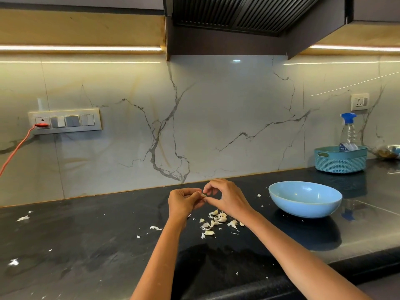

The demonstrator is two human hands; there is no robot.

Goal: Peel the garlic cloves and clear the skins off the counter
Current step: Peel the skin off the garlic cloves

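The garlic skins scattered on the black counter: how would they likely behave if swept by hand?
The garlic skins look thin and curled, so probably very light and floppy. Tiny flakes lie far across the counter, suggesting they drift easily. They would likely crumple rather than slide neatly.

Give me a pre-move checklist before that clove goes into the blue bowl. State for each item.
1. Garlic clove held between both hands: ok.
2. Clove fully peeled: cannot tell, fingers cover it.
3. Blue bowl within easy reach of the right hand: ok.
4. Bowl upright: ok.
5. Counter free of skins: not ok, skin pile lies below the left hand.
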